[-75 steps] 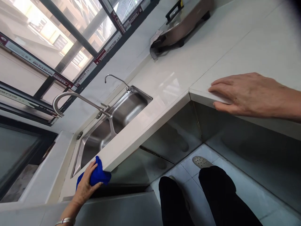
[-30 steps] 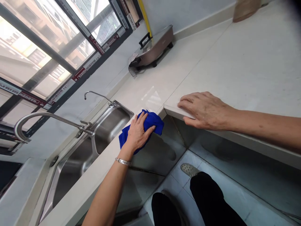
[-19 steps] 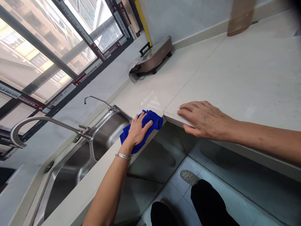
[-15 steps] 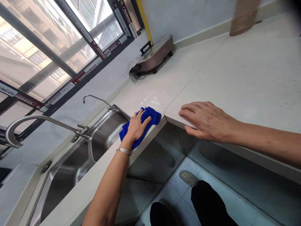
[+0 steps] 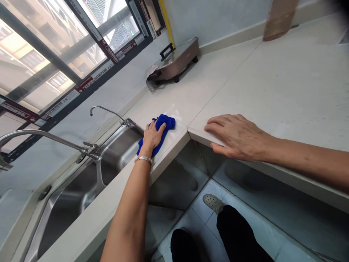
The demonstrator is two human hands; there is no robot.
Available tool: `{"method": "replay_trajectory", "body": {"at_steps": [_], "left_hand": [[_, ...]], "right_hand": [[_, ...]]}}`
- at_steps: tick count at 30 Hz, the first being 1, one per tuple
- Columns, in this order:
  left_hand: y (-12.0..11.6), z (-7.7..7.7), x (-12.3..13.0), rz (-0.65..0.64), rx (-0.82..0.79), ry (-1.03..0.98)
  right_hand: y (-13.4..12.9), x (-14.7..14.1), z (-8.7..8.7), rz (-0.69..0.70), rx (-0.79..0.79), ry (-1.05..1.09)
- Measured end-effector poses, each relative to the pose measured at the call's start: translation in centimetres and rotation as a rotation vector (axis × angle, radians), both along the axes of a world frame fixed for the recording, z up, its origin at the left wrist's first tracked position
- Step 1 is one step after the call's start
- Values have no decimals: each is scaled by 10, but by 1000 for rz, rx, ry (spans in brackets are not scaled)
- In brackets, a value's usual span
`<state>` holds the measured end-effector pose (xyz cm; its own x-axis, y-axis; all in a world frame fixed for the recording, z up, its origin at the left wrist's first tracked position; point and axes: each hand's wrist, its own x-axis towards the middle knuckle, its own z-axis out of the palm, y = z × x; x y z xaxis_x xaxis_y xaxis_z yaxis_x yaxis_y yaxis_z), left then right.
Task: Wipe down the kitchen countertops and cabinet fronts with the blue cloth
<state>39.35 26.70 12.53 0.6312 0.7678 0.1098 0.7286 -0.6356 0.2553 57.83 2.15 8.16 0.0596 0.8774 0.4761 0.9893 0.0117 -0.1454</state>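
A bunched blue cloth [image 5: 167, 123] lies on the pale countertop [image 5: 218, 87], just right of the sink's right basin. My left hand [image 5: 152, 137] presses on it with the fingers over the cloth, and a silver bracelet circles the wrist. My right hand [image 5: 236, 136] rests on the counter's front edge to the right of the inner corner. Its fingers lie over the top, the thumb sits at the edge, and nothing is held in it.
Left of my hands is a double steel sink [image 5: 99, 171] with a large faucet [image 5: 54, 137] and a thin tap [image 5: 107, 108]. A lidded electric pan [image 5: 178, 60] stands by the wall. A brownish object [image 5: 280, 20] is at the back right.
My left hand and the blue cloth have moved up and slightly left, away from the counter's front edge. My right hand stays at the edge. The view has shifted slightly.
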Motion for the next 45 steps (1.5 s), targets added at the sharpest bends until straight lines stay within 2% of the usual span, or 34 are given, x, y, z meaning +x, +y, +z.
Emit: {"method": "replay_trajectory", "body": {"at_steps": [3,8,14,20,25,31,36,45], "left_hand": [[-10,3,-8,12,-35,13],[-33,6,-34,-83,-48,43],[-60,8,-80,-95,-83,53],[-85,7,-128,-133,-94,58],[-96,4,-167,-166,-70,36],[-105,9,-205,-201,-73,53],[-105,13,-207,-209,-62,89],[-96,11,-179,-233,-62,109]], "right_hand": [[0,1,0,12,-4,4],[0,3,-3,31,8,11],[2,6,-7,41,-8,56],[-1,4,-1,63,-83,71],[-3,3,3,45,-121,34],[-3,3,2,49,-124,-32],[-1,1,0,26,-74,-63],[-1,-2,4,-28,-131,-86]]}}
